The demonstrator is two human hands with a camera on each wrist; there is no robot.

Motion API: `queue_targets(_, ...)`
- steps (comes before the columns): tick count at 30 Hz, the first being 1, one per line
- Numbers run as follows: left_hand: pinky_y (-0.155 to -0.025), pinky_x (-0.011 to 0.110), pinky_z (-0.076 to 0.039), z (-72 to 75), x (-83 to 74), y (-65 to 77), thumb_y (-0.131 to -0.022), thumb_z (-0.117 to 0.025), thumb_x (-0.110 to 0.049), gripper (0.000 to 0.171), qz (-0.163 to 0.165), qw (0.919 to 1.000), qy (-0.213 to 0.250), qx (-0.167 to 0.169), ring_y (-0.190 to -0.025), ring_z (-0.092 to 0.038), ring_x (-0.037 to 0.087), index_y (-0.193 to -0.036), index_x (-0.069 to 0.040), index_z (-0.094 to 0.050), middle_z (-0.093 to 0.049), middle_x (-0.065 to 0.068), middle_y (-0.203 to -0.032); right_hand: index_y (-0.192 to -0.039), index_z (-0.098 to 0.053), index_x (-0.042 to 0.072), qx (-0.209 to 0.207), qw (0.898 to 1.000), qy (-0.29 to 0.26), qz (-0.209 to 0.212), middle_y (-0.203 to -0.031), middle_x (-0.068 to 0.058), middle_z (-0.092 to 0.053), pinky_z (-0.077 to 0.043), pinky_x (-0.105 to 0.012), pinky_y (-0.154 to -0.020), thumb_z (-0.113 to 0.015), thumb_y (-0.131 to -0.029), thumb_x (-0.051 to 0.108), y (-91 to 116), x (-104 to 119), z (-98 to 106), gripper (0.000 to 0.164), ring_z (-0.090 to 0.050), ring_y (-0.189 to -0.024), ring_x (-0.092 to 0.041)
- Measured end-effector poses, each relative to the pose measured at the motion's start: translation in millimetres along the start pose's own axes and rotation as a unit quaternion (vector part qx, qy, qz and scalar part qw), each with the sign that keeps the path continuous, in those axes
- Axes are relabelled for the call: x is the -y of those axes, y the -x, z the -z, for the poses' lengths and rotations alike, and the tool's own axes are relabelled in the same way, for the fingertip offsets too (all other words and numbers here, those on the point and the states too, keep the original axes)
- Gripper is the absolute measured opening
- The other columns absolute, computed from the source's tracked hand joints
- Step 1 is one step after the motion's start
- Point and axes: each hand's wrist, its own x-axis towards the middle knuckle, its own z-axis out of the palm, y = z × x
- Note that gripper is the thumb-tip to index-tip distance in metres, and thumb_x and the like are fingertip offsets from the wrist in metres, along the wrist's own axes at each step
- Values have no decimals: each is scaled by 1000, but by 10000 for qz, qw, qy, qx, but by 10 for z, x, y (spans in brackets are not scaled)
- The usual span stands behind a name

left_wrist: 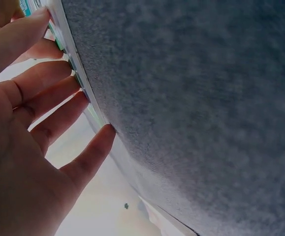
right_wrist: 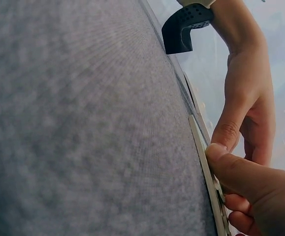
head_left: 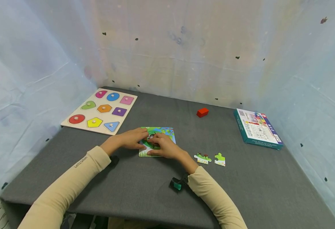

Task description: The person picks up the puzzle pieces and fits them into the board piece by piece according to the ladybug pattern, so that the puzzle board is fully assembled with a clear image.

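A small green and blue jigsaw puzzle (head_left: 170,132) lies flat on the grey table under both hands. My left hand (head_left: 128,139) rests at its left side, fingers extended onto the picture; in the left wrist view, the fingertips of the left hand (left_wrist: 24,142) touch the puzzle's edge. From the right, my right hand (head_left: 166,147) reaches over the puzzle, fingers bent and spread, pressing near its middle. The right thumb (right_wrist: 240,172) touches the board close to the left thumb. Both hands hide part of the picture. Two loose jigsaw pieces, one wider (head_left: 203,158) and one smaller (head_left: 220,160), lie to the right.
A wooden shape board with knobbed pieces (head_left: 104,114) lies at the back left. A red block (head_left: 202,112) sits toward the back. The teal-sided box (head_left: 257,128) stands at the right. Pale plastic sheeting (head_left: 184,57) hangs behind the table.
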Motion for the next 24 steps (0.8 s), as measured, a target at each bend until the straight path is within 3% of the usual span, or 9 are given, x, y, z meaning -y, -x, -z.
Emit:
queue_targets(17, -78, 37, -37, -5, -10, -47, -85, -69, -26, 24, 54, 9999, -134, 33, -86, -41, 17, -93, -9, -53, -46, 4, -94, -118, -62, 3, 12, 10000, -11, 71, -99, -7, -59, -42, -25, -72, -75, -79, 29, 10, -10, 6, 49, -52, -81, -15)
queue_targets(24, -77, 36, -37, 6, -15, -34, -85, -69, -27, 25, 46, 10000, -80, 9, -86, -41, 17, -92, -9, -53, -45, 4, -92, -114, -64, 4, 73, 9997, -170, 179, -98, -7, -59, -41, -24, -72, -74, -79, 26, 21, -8, 33, 43, -52, -80, -15)
